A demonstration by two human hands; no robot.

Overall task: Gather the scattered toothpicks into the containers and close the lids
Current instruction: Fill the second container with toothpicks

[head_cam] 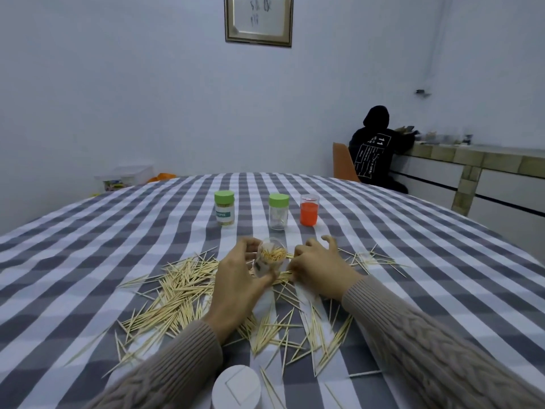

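My left hand [236,278] grips a clear open container [269,258], tilted toward me and packed with toothpicks. Just to its right, my right hand [318,265] lies over toothpicks on the cloth with its fingers curled; what it holds is hidden. Several loose toothpicks [177,302] are scattered across the checked tablecloth in front of me and to both sides. A white lid [236,388] lies at the near edge. Farther back stand a green-lidded container with toothpicks [224,208], a green-lidded clear container [278,211] and a clear container with an orange inside [309,210].
The grey and white checked tablecloth [88,261] covers a large table. A person in a black hooded top [376,149] sits at a counter at the back right, beside an orange chair [343,162]. A plastic box [126,177] sits beyond the table's far left edge.
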